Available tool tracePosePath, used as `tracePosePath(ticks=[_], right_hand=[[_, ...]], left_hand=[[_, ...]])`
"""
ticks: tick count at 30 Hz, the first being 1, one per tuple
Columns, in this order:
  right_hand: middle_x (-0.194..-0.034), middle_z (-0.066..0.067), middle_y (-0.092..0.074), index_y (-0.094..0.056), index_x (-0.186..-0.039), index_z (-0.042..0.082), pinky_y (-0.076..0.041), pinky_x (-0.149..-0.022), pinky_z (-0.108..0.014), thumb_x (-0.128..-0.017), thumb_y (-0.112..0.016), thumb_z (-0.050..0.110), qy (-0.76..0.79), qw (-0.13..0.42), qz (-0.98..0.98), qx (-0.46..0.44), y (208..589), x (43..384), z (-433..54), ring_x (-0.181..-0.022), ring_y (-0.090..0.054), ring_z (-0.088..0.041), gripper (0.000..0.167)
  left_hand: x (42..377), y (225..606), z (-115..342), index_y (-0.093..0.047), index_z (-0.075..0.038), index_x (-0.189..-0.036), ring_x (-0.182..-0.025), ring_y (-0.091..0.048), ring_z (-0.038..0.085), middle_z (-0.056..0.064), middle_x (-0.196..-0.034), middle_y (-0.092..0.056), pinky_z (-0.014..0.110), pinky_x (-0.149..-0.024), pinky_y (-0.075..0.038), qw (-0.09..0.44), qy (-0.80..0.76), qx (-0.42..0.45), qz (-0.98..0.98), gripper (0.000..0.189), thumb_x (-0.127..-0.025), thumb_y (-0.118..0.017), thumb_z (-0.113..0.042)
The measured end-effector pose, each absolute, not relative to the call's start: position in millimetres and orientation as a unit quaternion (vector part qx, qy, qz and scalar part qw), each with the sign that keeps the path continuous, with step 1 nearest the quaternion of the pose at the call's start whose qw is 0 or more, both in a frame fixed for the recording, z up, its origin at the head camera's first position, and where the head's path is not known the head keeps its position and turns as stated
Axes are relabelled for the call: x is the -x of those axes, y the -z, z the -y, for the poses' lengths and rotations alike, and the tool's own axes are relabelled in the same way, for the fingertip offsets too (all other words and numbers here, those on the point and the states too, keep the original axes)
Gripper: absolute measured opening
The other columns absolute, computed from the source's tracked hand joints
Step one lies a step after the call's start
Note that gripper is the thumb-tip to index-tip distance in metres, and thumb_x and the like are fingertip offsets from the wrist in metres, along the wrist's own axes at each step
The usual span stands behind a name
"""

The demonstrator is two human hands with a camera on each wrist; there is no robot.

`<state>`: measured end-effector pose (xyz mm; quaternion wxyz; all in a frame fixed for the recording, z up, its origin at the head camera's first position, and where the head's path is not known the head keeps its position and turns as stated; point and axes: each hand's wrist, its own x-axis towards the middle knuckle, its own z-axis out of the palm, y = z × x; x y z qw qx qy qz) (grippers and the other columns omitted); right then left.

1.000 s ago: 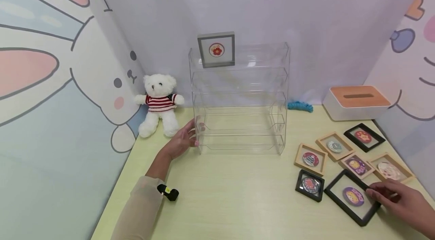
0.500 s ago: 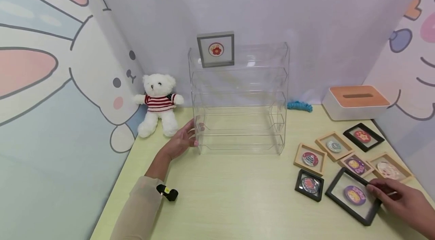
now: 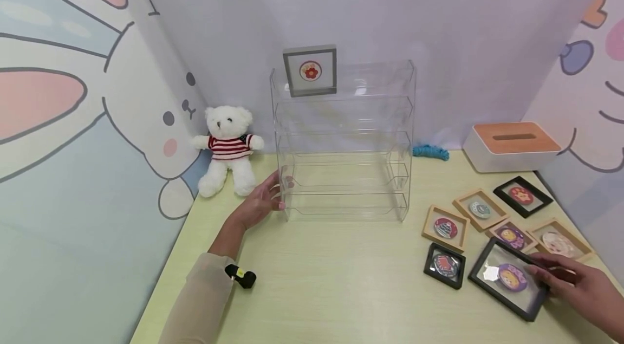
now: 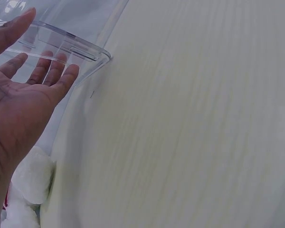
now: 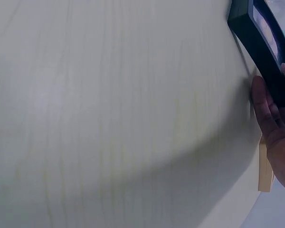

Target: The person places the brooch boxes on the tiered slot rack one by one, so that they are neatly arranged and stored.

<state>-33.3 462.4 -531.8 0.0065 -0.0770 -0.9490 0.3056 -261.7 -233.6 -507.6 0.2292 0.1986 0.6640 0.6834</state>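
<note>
My right hand (image 3: 575, 284) grips the right corner of a large black-edged clear display frame (image 3: 492, 271) with a purple round badge inside, thumb on top and fingers beneath. In the right wrist view, that black frame (image 5: 261, 52) is tilted above the table, its far end leaning up. My left hand (image 3: 260, 204) rests against the lower left side of a clear acrylic tiered rack (image 3: 343, 216). In the left wrist view the fingers (image 4: 64, 78) are extended and spread at the rack's clear edge. A grey-edged frame (image 3: 312, 90) with a red flower badge stands on the rack's top tier.
Several small framed badges lie at the right, including a black frame (image 3: 444, 283), a wooden frame (image 3: 431, 238) and another black frame (image 3: 502, 195). A tissue box (image 3: 517, 162) and blue bundle (image 3: 430, 152) stand behind. A white teddy bear (image 3: 228, 122) sits left of the rack.
The large black frame has tilted up and shifted slightly right in my right hand, and glare now shows on its clear face. The left hand and rack have stayed put.
</note>
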Motion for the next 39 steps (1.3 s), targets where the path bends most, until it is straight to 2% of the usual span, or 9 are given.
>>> tracePosePath(ticks=[1, 3, 6, 8, 17, 23, 29, 34, 39], right_hand=[[-0.105, -0.008, -0.080, -0.069, -0.130, -0.016, -0.058, -0.060, -0.026, -0.108, -0.070, 0.009, -0.312, 0.006, 0.947, 0.081, 531, 33, -462, -0.076, -0.057, 0.016, 0.033], [-0.104, 0.001, -0.081, -0.074, -0.130, -0.008, -0.058, -0.061, -0.025, -0.109, -0.071, 0.012, -0.326, 0.008, 0.941, 0.087, 529, 33, -461, -0.076, -0.059, 0.015, 0.030], [-0.097, 0.039, -0.066, -0.080, -0.130, 0.008, -0.057, -0.061, -0.024, -0.109, -0.072, 0.019, -0.350, 0.020, 0.932, 0.089, 527, 33, -462, -0.078, -0.063, 0.015, 0.026], [-0.097, 0.051, -0.055, -0.082, -0.130, 0.017, -0.058, -0.062, -0.023, -0.109, -0.072, 0.023, -0.363, 0.021, 0.927, 0.093, 526, 34, -462, -0.080, -0.064, 0.016, 0.024], [-0.096, 0.049, -0.056, -0.084, -0.127, 0.013, -0.058, -0.062, -0.020, -0.111, -0.069, 0.021, -0.376, 0.038, 0.921, 0.096, 515, 39, -460, -0.078, -0.064, 0.015, 0.023], [-0.084, 0.034, -0.064, -0.084, -0.122, 0.005, -0.051, -0.058, -0.023, -0.114, -0.062, 0.022, -0.349, 0.055, 0.930, 0.101, 502, 48, -453, -0.070, -0.061, 0.006, 0.028], [-0.083, 0.023, -0.072, -0.083, -0.123, 0.012, -0.049, -0.057, -0.021, -0.113, -0.063, 0.016, -0.387, 0.089, 0.916, 0.060, 492, 53, -451, -0.070, -0.065, 0.002, 0.023], [-0.083, 0.025, -0.071, -0.082, -0.123, 0.015, -0.043, -0.054, -0.024, -0.112, -0.065, 0.011, -0.394, 0.123, 0.910, 0.031, 480, 63, -449, -0.069, -0.063, 0.004, 0.021], [-0.095, 0.046, -0.065, -0.083, -0.119, 0.012, -0.040, -0.058, -0.013, -0.109, -0.069, 0.008, -0.369, 0.171, 0.914, 0.000, 461, 77, -443, -0.075, -0.059, 0.019, 0.018]], left_hand=[[262, 508, 234, -0.009, -0.023, -0.180, -0.168, -0.020, 0.048, 0.022, -0.180, -0.022, 0.058, -0.128, -0.030, 0.229, -0.683, -0.199, -0.664, 0.107, -0.095, -0.064, 0.012], [262, 508, 234, -0.009, -0.023, -0.180, -0.168, -0.020, 0.048, 0.021, -0.180, -0.022, 0.056, -0.128, -0.032, 0.229, -0.683, -0.199, -0.664, 0.107, -0.095, -0.064, 0.011], [263, 509, 234, -0.010, -0.024, -0.180, -0.168, -0.021, 0.047, 0.021, -0.180, -0.023, 0.051, -0.126, -0.035, 0.230, -0.684, -0.198, -0.663, 0.107, -0.095, -0.065, 0.011], [263, 509, 234, -0.010, -0.023, -0.180, -0.168, -0.021, 0.047, 0.021, -0.180, -0.022, 0.048, -0.125, -0.037, 0.231, -0.685, -0.198, -0.662, 0.107, -0.095, -0.065, 0.012], [264, 510, 234, -0.008, -0.022, -0.180, -0.167, -0.020, 0.046, 0.021, -0.180, -0.021, 0.040, -0.120, -0.043, 0.234, -0.688, -0.200, -0.658, 0.108, -0.094, -0.065, 0.011], [264, 511, 236, -0.007, -0.022, -0.180, -0.167, -0.019, 0.048, 0.022, -0.180, -0.019, 0.037, -0.118, -0.046, 0.232, -0.687, -0.204, -0.658, 0.108, -0.095, -0.065, 0.010], [264, 511, 235, -0.009, -0.025, -0.180, -0.167, -0.020, 0.047, 0.020, -0.180, -0.020, 0.036, -0.117, -0.047, 0.232, -0.688, -0.202, -0.658, 0.108, -0.095, -0.066, 0.010], [264, 510, 235, -0.007, -0.023, -0.180, -0.167, -0.020, 0.047, 0.021, -0.180, -0.020, 0.036, -0.117, -0.046, 0.231, -0.686, -0.205, -0.659, 0.107, -0.096, -0.061, 0.013], [263, 510, 234, -0.008, -0.022, -0.180, -0.167, -0.019, 0.047, 0.021, -0.180, -0.020, 0.036, -0.117, -0.046, 0.233, -0.687, -0.203, -0.658, 0.107, -0.095, -0.062, 0.013]])
